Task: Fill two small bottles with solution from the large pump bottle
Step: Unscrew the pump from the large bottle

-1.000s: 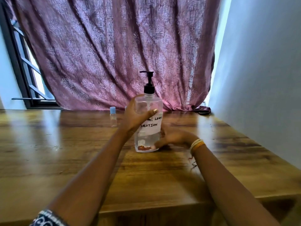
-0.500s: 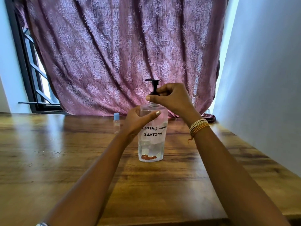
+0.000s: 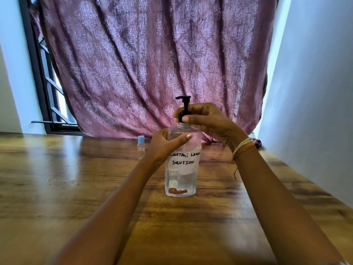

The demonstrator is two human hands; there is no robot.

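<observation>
A large clear pump bottle (image 3: 181,176) labelled "contact lens solution" stands upright on the wooden table (image 3: 57,188), partly filled with clear liquid. Its black pump head (image 3: 183,101) rises above the neck. My left hand (image 3: 164,145) wraps around the bottle's upper body from the left. My right hand (image 3: 207,121) pinches the black pump collar at the neck. One small clear bottle with a light blue cap (image 3: 141,146) stands behind, to the left of my left hand. A second small bottle is hidden from view.
A maroon patterned curtain (image 3: 152,64) hangs behind the table's far edge. A dark window frame (image 3: 38,83) is at the back left. A white wall (image 3: 315,92) runs along the table's right side. A small dark object (image 3: 257,142) lies at the back right corner.
My right hand rose from the table beside the bottle's base to the pump collar and now pinches it. My left hand kept its hold on the bottle.
</observation>
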